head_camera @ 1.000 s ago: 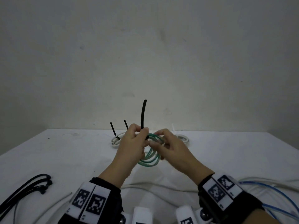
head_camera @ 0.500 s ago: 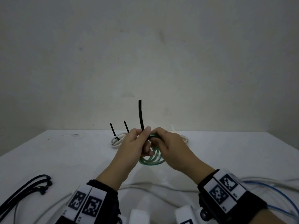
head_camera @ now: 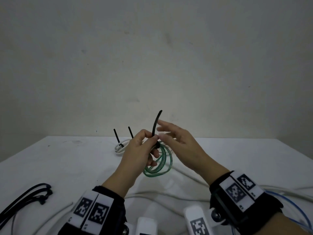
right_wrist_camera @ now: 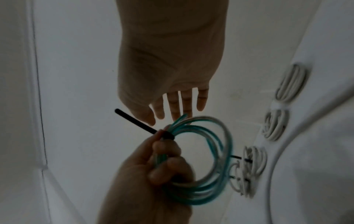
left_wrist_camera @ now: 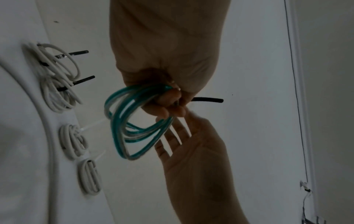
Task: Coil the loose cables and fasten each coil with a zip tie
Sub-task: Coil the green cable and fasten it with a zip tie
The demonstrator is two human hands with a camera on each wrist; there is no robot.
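A green cable coil [head_camera: 160, 164] hangs in the air over the white table [head_camera: 67, 163]. A black zip tie [head_camera: 155, 126] is looped round its top, and the tie's tail sticks up. My left hand [head_camera: 151, 140] pinches the coil at the tie, with the lower fingers curled round the strands [right_wrist_camera: 168, 163]. My right hand [head_camera: 163, 131] hovers just right of the tail with straight, spread fingers [right_wrist_camera: 184, 104] and holds nothing. The left wrist view shows the coil [left_wrist_camera: 122, 124] with the tail [left_wrist_camera: 208, 100] jutting past my fingers.
Several tied white coils [head_camera: 121, 146] lie at the back of the table, two with black tie tails standing up. A black cable [head_camera: 25, 197] lies at the near left. Loose white [head_camera: 169, 192] and blue [head_camera: 291, 206] cables run along the near edge and right.
My right hand has let go of the coil and tie, opened, and lifted slightly up and right. My left hand keeps its hold; the tie's tail now leans to the right.
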